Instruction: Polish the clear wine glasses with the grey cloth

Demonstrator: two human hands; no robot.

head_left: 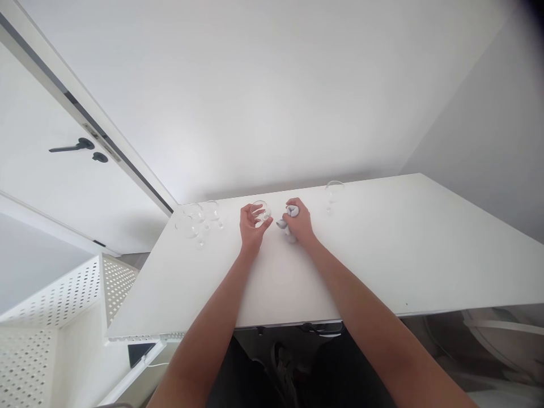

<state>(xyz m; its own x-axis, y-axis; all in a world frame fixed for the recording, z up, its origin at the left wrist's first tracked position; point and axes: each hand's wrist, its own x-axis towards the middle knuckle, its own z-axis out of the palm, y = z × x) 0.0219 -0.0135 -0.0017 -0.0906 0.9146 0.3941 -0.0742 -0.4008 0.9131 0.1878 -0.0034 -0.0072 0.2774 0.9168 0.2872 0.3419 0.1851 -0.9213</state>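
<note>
My left hand (250,226) curls around the bowl of a clear wine glass (260,210) above the white table (382,260). My right hand (300,222) is closed on a bunched grey-white cloth (286,225), just right of the glass. The two hands are a short gap apart near the table's far edge.
Three clear wine glasses (196,220) stand grouped at the table's far left corner. Another clear glass (334,192) stands alone to the right of my right hand. A white door with a black handle (76,146) is on the left, a perforated white panel (55,294) below it.
</note>
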